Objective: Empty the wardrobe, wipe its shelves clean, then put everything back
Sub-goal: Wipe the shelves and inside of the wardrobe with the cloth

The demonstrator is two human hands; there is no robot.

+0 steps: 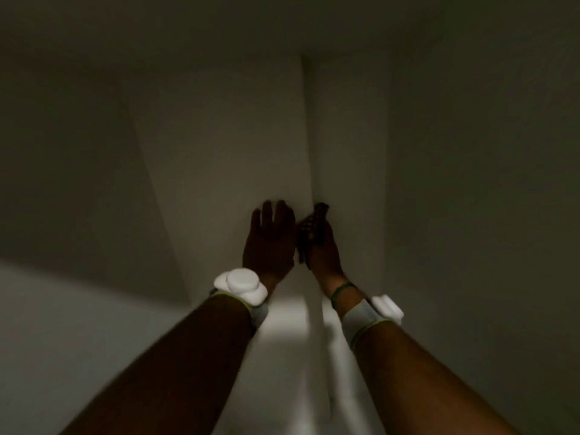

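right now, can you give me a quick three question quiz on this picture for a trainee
1. True or false: the left hand is open, with straight fingers.
2. Which hand holds the dark patterned item? A) left B) right
3. Fill in: the device on the left wrist is ____ in colour.

Key: 1 true. 2 B, the right hand grips it. 3 white.

The wardrobe panels (pixel 219 136) look like smooth, matt white board with no shine. The cloth (pixel 309 229) is dark and soft, with a pale speckled weave, though it is blurred. The wrist pucks (pixel 240 285) are smooth white plastic on grey fabric bands (pixel 361 315) edged in green.
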